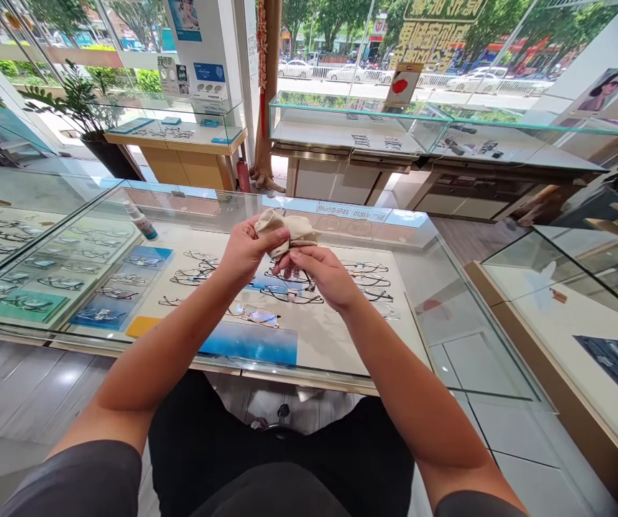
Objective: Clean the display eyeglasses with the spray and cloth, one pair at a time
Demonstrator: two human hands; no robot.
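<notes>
A cream cleaning cloth (299, 230) is bunched up between my two hands above the glass counter. My left hand (249, 248) is closed on its left part, the thumb pressed across the front. From the right, my right hand (326, 271) pinches the lower edge of the cloth with thumb and fingers. A thin dark curved piece shows at the top of the cloth; whether glasses are wrapped inside is hidden. Beneath the hands, several pairs of glasses (292, 294) lie in the display counter (352, 352).
On the counter's glass top at left stands a spray bottle (141, 220). More eyeglasses sit on a blue panel (80, 312) inside the case. Other glass showcases (363, 129) stand by the windows, and another (546, 301) is at my right.
</notes>
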